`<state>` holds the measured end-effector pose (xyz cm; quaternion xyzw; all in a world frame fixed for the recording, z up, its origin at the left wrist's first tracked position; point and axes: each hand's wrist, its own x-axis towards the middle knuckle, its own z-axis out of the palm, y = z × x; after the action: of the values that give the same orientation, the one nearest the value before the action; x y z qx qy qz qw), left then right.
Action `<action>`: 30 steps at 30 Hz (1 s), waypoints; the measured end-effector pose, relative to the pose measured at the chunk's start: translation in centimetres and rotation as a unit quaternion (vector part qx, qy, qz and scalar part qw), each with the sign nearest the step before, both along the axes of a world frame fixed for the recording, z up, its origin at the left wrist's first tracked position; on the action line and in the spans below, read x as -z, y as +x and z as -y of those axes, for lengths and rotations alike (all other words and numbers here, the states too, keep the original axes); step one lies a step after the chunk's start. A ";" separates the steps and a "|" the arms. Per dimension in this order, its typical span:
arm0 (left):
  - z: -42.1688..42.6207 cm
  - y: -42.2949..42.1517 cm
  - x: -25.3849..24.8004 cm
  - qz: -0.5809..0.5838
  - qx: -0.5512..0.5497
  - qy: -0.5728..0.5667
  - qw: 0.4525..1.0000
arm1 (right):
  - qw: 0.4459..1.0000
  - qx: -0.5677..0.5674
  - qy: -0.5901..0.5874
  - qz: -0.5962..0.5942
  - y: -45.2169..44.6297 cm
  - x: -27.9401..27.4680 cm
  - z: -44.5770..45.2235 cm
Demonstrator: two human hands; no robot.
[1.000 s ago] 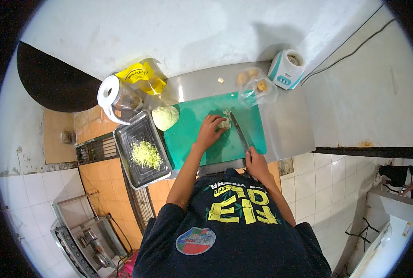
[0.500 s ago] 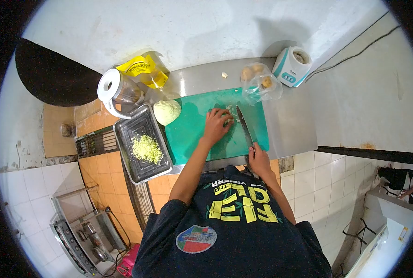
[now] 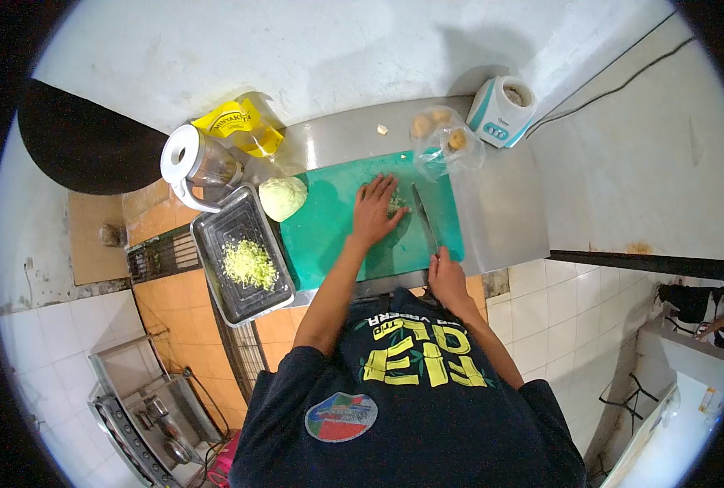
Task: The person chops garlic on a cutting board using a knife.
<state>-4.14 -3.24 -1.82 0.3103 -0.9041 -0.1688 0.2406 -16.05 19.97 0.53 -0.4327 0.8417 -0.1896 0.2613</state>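
A right hand (image 3: 445,275) clamps the handle of a long, dark-bladed knife (image 3: 425,213), its tip aimed between eleven and twelve o'clock, in a small kitchen where chopping looks partly done. Just left of the blade, the left hand (image 3: 373,213) lies palm down, fingers apart, by a small heap of finely chopped pale bits (image 3: 397,202); from here one cannot tell whether it presses on any of them. The bits sit mid-board on a rectangular green cutting board (image 3: 325,236), cut small but not gathered up.

Reading the board as a clock, wall at twelve, a pale green, rounded cabbage piece (image 3: 283,198) rests at nine, its visible side uncut. Beyond it, towards eight, a rectangular metal tray (image 3: 236,215) holds a mound of yellow-green shreds (image 3: 250,265), seemingly a finished portion, with bare tray around it.

On the grey metal tabletop (image 3: 508,211), a clear plastic bag of round, brownish items (image 3: 457,140) lies at one o'clock, apparently unprepared; a white-and-teal blender base (image 3: 492,122) stands at two, a yellow printed pouch (image 3: 240,122) at ten.
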 end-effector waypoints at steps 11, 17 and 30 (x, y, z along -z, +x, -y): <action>-1.3 1.7 0.9 -0.105 0.013 0.061 0.993 | 1.000 -0.018 -0.009 0.023 0.1 -2.1 2.5; -0.8 0.8 -1.5 -0.004 0.002 0.021 1.000 | 0.999 -0.005 -0.027 0.021 0.3 -1.4 2.9; -0.9 0.8 0.2 -0.031 -0.053 0.024 0.998 | 0.996 -0.034 -0.006 -0.084 -2.5 -2.3 3.5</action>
<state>-3.32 -2.38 -1.98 0.3580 -0.8741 -0.1871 0.2697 -18.59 16.46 2.79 -0.4775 0.8440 -0.1491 0.1935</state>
